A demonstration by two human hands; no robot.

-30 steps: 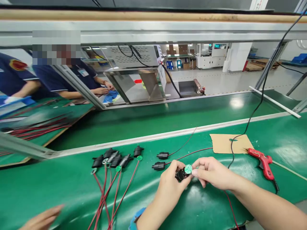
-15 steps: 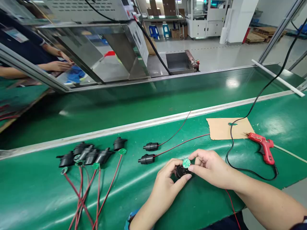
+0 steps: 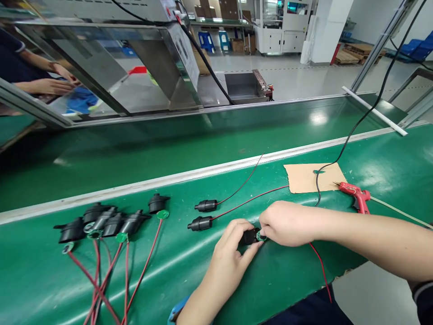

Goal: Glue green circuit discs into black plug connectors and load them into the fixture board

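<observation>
My left hand (image 3: 233,253) is closed around a black cylindrical housing (image 3: 249,237), held just above the green work surface. At the housing's right end sits a small round green circuit board (image 3: 260,235), now tilted edge-on. My right hand (image 3: 284,224) pinches at that board, its fingertips partly hidden behind the hand. A red wire (image 3: 321,264) runs out below my right wrist toward the table's front edge. Left of my hands lie two finished-looking black housings, the upper one (image 3: 206,206) and the lower one (image 3: 200,223), each with a thin red wire.
Several black housings (image 3: 113,223) with green discs and red wires lie at the left. A brown cardboard piece (image 3: 304,178) and a red glue gun (image 3: 355,192) with a black cord are at the right. Another person's hands (image 3: 54,85) hold something blue at the upper left.
My right hand has turned over, palm down, and its forearm now covers part of the glue gun. The green disc has gone from facing up to tilted at the housing's end. The view has shifted slightly.
</observation>
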